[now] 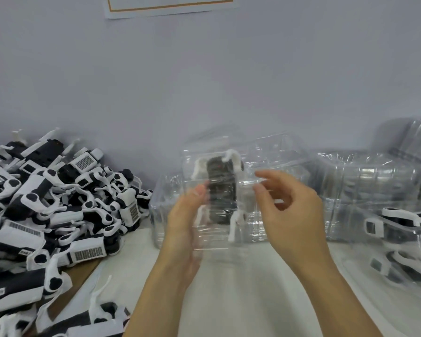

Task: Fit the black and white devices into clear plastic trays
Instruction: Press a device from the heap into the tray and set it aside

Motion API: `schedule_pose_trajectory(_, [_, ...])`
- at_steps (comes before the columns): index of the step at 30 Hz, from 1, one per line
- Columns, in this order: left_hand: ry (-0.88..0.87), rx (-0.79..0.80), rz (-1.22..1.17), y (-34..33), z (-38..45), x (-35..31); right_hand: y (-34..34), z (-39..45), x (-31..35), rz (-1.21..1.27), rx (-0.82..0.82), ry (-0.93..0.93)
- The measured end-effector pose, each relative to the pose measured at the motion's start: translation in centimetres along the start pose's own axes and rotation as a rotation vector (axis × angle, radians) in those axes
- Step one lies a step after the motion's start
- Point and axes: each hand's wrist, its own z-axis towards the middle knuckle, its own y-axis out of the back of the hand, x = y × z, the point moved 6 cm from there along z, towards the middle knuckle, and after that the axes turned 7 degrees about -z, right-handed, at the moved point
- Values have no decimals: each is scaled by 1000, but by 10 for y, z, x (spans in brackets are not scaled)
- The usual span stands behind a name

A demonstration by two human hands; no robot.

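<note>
Head view: blurred device (221, 190) inside clear tray (212, 244), left hand (185, 222) gripping it, right hand (289, 205) loose alongside.

Head camera looks forward (and down), close.

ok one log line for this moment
left hand holds clear tray | device seated in tray | right hand open beside tray | device pile left

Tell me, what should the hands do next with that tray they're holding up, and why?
Probably set the clear tray down with the filled trays on the right: a device already sits inside it, held by the left hand.
</note>
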Motion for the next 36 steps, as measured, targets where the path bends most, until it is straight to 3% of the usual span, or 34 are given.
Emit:
schedule_pose_trajectory(5, [-55,90,225,-6,1,4,6,2,3,97,-45,-14])
schedule_pose_trajectory(15, [-47,126,300,-8,0,4,11,4,-1,65,-56,-40])
schedule_pose_trajectory(19, [-32,128,320,-9,0,5,16,8,-14,5,-10,-141])
schedule_pose_trajectory(22, [-23,151,363,-9,-1,3,28,9,-25,25,-113,-264])
schedule_pose_trajectory(25, [-16,174,558,-6,0,1,41,11,-32,141,-161,-420])
schedule_pose_trajectory(28, [-1,243,827,-5,-3,-1,44,14,-34,182,31,-561])
schedule_pose_trajectory(33, [76,381,1114,-15,-10,8,32,-6,-37,-168,547,-639])
schedule_pose_trajectory(36, [41,411,1172,-27,-12,12,33,-11,-42,-245,558,-643])
